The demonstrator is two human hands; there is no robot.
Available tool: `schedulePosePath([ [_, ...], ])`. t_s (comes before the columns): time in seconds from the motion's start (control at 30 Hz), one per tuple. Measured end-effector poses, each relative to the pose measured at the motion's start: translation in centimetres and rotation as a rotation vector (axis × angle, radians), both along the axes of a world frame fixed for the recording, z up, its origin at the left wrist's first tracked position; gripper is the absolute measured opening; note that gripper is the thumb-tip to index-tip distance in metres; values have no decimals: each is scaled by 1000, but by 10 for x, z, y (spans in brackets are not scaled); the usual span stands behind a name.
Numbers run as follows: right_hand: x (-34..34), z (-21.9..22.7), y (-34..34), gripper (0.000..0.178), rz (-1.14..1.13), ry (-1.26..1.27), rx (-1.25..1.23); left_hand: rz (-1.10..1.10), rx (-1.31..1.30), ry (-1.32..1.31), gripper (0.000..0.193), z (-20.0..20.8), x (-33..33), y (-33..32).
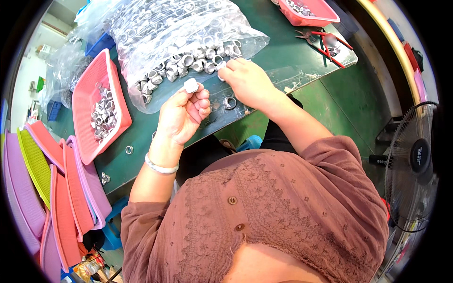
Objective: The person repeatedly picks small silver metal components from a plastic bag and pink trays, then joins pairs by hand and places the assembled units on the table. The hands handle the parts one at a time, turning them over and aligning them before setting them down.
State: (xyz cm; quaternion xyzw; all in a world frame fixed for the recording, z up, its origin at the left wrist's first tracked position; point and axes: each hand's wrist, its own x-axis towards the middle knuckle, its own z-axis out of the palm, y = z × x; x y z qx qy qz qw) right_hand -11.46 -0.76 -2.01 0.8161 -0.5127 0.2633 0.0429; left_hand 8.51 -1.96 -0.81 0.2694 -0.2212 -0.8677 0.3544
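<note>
My left hand (181, 112) is raised over the near edge of the green table, closed on a small white square-faced piece (191, 85). The fingers hide the rest of that piece. Just to its right, my right hand (246, 81) has its fingers pinched on a silvery metal ring (221, 77) at the front of a pile; the fingertips partly cover it. The pile of metal rings (187, 60) spills toward me from a large clear plastic bag (174, 23). One single ring (230, 103) lies on the table below my right hand.
Left of the bag, a pink basket (80, 113) holds more rings. Another pink basket (309, 20) and red-handled pliers (325, 45) lie at the far right. A loose ring (129, 149) sits near the table's left edge. Stacked coloured baskets (61, 188) stand left; a fan (415, 158) stands right.
</note>
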Motion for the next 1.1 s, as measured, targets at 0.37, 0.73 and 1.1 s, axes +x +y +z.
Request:
schedulePosePath([
  [0.37,-10,7,9,9,311,-1296,695,-10,17,10,21,3,-6,5],
  [0.73,-5,7,15,13,560,-1602,813,-10,34,7,21,12,-14,13],
  [1.1,-5,2,14,16,790,-1807,963,-17,8,3,23,15,-14,15],
])
